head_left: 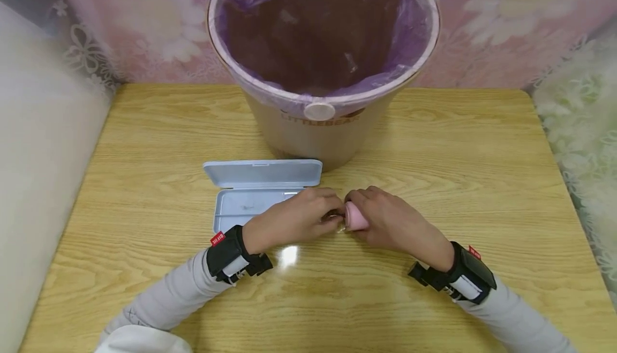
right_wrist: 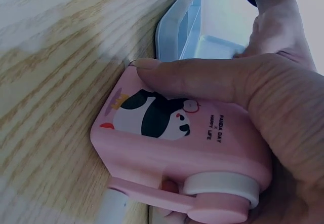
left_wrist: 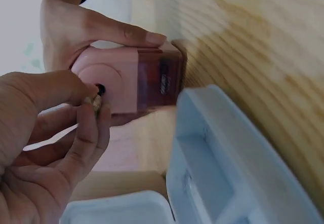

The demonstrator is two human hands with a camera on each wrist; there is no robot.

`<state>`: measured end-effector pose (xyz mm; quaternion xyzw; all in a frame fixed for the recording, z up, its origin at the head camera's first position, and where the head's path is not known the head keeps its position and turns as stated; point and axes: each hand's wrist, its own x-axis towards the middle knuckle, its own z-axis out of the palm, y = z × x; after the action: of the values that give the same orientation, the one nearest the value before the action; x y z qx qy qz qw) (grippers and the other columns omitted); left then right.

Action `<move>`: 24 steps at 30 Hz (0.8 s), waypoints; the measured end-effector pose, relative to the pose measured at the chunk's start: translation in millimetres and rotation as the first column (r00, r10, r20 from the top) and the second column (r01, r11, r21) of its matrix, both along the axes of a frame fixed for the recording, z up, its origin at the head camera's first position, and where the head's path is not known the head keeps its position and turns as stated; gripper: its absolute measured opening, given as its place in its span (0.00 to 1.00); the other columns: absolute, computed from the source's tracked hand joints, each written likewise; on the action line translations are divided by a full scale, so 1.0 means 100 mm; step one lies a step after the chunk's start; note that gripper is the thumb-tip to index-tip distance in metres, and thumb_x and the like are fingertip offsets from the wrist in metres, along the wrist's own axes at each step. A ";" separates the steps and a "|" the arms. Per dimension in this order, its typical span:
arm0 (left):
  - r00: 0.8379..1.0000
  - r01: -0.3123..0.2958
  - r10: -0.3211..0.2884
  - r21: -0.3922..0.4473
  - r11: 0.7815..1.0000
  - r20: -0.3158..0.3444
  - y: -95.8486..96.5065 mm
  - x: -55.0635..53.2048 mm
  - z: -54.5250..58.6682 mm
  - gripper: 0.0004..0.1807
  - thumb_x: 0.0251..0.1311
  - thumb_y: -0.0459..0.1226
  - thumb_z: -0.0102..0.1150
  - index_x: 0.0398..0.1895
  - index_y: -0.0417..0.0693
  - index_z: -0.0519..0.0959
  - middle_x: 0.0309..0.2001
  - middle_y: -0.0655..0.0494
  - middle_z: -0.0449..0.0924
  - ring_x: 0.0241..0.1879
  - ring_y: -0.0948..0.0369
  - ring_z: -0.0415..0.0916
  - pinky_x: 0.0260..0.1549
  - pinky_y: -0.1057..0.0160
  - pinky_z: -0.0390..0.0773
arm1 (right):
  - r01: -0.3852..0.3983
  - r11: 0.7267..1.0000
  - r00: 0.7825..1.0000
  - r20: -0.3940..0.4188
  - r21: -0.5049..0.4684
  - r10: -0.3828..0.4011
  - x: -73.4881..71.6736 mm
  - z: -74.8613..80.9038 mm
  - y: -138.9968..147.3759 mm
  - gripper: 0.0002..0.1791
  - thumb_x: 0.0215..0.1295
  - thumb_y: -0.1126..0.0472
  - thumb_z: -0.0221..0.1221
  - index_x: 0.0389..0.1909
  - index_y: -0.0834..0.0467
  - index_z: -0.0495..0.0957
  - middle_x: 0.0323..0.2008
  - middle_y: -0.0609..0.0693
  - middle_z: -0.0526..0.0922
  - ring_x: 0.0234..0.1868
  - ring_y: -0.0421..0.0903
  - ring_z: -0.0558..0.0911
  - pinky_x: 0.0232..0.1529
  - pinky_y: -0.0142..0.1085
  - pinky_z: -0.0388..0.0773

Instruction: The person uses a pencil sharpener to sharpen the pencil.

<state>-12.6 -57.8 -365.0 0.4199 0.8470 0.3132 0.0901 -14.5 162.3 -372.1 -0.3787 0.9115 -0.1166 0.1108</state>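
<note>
My right hand grips a pink crank pencil sharpener round its body. In the right wrist view, the sharpener shows a panda print, a white ring and a crank arm with a white knob. My left hand comes from the other side, thumb and fingers pinching a short gold-coloured pencil. Its dark end is at the hole in the sharpener's round face; most of the pencil is hidden by the fingers. Just behind the left hand lies a light blue pencil case, its lid raised.
A large beige bin with a purple plastic liner stands at the back of the wooden table, right behind the pencil case. Pink floral cloth hangs beyond the table's far edge.
</note>
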 end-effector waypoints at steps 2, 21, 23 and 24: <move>0.999 -0.024 0.023 0.022 0.999 0.043 0.01 0.01 0.00 0.05 0.68 0.32 0.61 0.38 0.45 0.86 0.36 0.56 0.83 0.35 0.65 0.76 0.39 0.69 0.76 | -0.007 1.000 1.000 -0.006 -0.007 0.007 0.00 -0.01 0.00 0.22 0.55 0.55 0.75 0.46 0.57 0.77 0.34 0.47 0.80 0.35 0.46 0.78 0.35 0.38 0.76; 0.985 -0.126 0.121 0.031 0.992 0.122 -0.08 0.01 -0.06 0.06 0.70 0.34 0.60 0.37 0.45 0.87 0.33 0.57 0.85 0.32 0.67 0.74 0.37 0.69 0.76 | 0.028 0.998 1.000 0.006 -0.049 -0.028 -0.01 -0.06 0.01 0.26 0.51 0.53 0.77 0.46 0.57 0.77 0.35 0.47 0.79 0.36 0.45 0.78 0.35 0.38 0.76; 0.987 -0.123 0.117 0.043 0.991 0.114 -0.06 0.00 -0.08 0.06 0.70 0.33 0.60 0.37 0.45 0.87 0.33 0.56 0.86 0.33 0.66 0.75 0.38 0.68 0.77 | 0.023 0.998 1.000 0.006 -0.052 -0.023 -0.01 -0.06 -0.01 0.25 0.51 0.53 0.77 0.46 0.56 0.77 0.35 0.47 0.79 0.36 0.44 0.77 0.35 0.37 0.75; 0.987 -0.125 0.119 0.051 0.991 0.110 -0.05 0.00 -0.09 0.06 0.69 0.33 0.60 0.38 0.44 0.87 0.34 0.56 0.87 0.33 0.66 0.76 0.38 0.68 0.77 | 0.020 0.999 1.000 0.005 -0.051 -0.019 -0.02 -0.06 -0.01 0.25 0.51 0.53 0.76 0.46 0.56 0.77 0.35 0.46 0.79 0.36 0.44 0.77 0.35 0.37 0.75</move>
<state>-12.5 -62.7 -374.4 0.3525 0.8556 0.3647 0.1037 -16.2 160.8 -378.6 -0.3722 0.9116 -0.1418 0.1020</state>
